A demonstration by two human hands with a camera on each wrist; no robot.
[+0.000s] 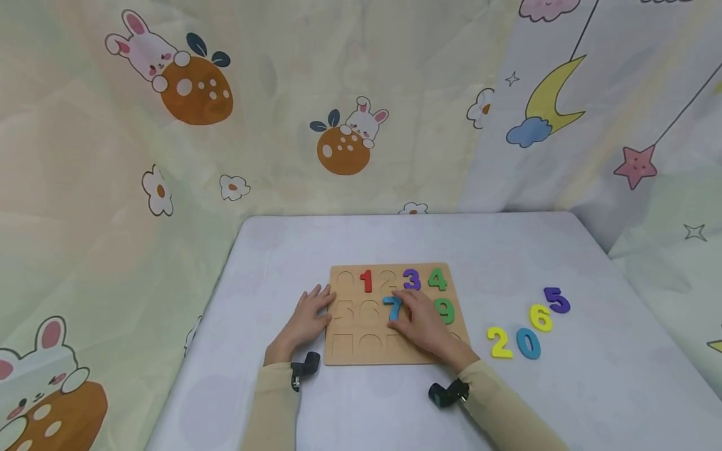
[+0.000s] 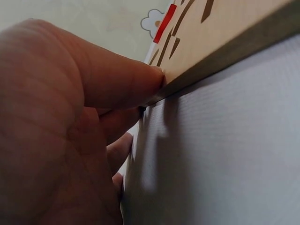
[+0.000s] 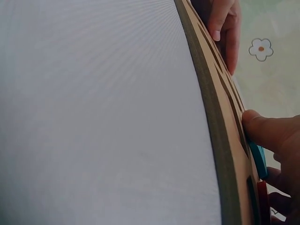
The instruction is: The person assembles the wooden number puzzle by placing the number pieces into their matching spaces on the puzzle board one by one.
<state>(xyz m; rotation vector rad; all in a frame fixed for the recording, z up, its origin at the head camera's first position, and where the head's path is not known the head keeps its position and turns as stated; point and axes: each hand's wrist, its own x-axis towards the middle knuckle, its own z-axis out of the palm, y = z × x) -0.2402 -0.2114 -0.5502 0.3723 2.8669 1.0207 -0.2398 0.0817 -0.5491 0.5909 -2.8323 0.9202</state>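
Observation:
My right hand (image 1: 420, 322) is at the wooden number board (image 1: 355, 357), thumb and index finger at the lower and upper ends of a blue number 7 (image 1: 393, 307), pinching it over the middle row. In the right wrist view the thumb rests against this blue piece (image 3: 258, 159), with a red piece (image 3: 264, 201) beside it under the fingers. Fingers extended, my left hand (image 1: 304, 322) touches the board's left edge; its thumb (image 2: 140, 79) presses there in the left wrist view. A red 1 (image 1: 366, 281), purple 3 (image 1: 412, 279), green 4 (image 1: 437, 279) and green 9 (image 1: 445, 311) are on the board.
Right of the board lie a yellow 2 (image 1: 499, 343), blue 0 (image 1: 528, 344), yellow 6 (image 1: 541, 318) and purple 5 (image 1: 557, 300). Bare outlined slots show at the board's left and along its bottom row. A patterned curtain (image 1: 271, 125) hangs behind the white table (image 1: 293, 244).

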